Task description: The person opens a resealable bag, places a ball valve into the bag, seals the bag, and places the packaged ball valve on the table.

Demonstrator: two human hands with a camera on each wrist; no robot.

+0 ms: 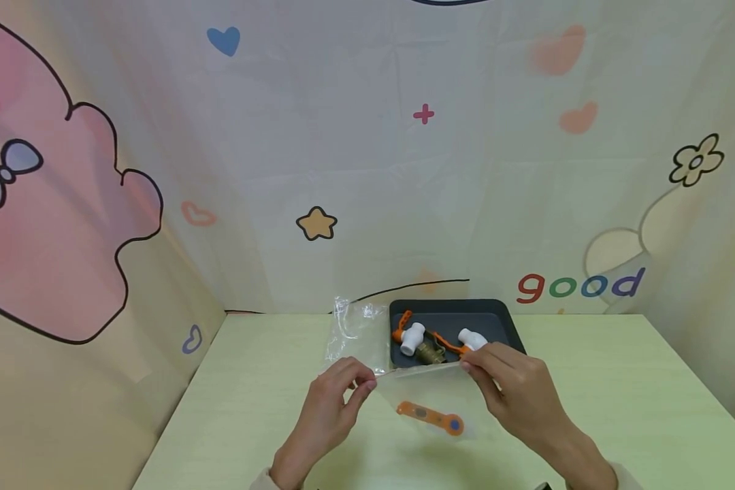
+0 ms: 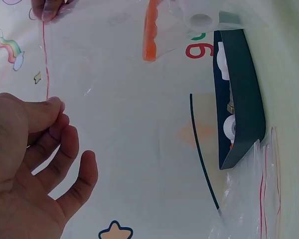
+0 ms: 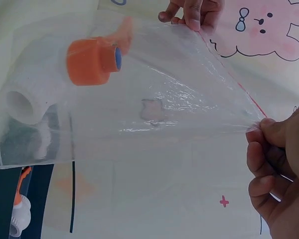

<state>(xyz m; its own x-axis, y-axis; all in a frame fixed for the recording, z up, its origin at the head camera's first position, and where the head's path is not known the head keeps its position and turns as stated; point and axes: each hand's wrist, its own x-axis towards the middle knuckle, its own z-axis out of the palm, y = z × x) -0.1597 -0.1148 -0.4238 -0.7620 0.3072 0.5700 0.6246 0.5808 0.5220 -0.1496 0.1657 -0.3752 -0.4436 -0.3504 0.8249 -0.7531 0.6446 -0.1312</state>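
Note:
A clear zip-lock bag (image 3: 174,94) with a red seal line hangs between my two hands above the table. Inside it lies a white plastic valve (image 3: 35,89) with an orange handle (image 1: 431,417), down at the bag's bottom. My left hand (image 1: 331,401) pinches one top corner between thumb and index finger, the other fingers loosely bent. At the opposite top corner, my right hand (image 1: 520,391) pinches the seal line with thumb and fingertips. The seal line stretches taut from hand to hand in the right wrist view.
Behind the bag stands a dark tray (image 1: 447,309) holding white valves (image 1: 412,338) with orange handles and a brass-coloured fitting (image 1: 430,354). Left of the tray, clear zip-lock bags (image 1: 358,333) lie on the pale table (image 1: 239,408). A printed curtain (image 1: 367,170) hangs behind.

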